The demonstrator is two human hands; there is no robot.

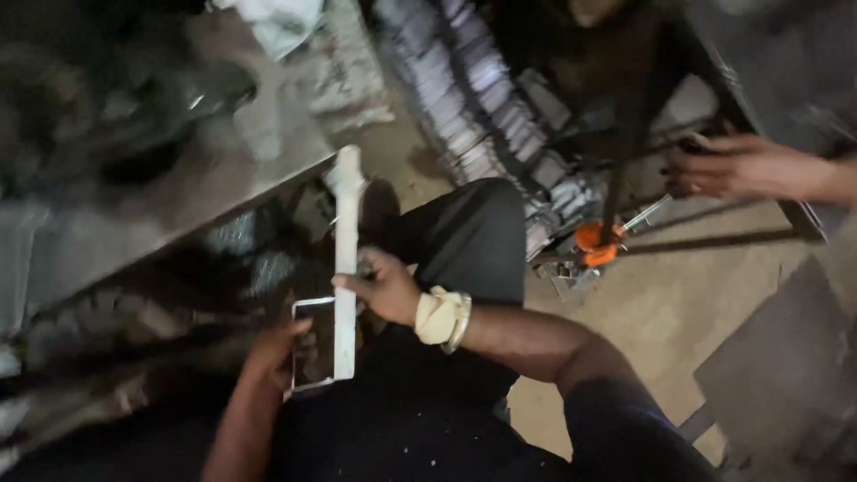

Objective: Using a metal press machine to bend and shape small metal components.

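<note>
Gripping a long white bar, right hand fingers wrapped mid-length, left hand seemingly clasping its framed lower end

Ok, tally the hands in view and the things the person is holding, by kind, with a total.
Person's own hands: 2, left hand and right hand
Another person's hand: 1
Long white bar: 1
Flat white-rimmed panel: 1
Total: 5

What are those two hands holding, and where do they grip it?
The right hand grips a long white bar around its middle. The left hand holds a flat framed panel by its left edge.
</note>
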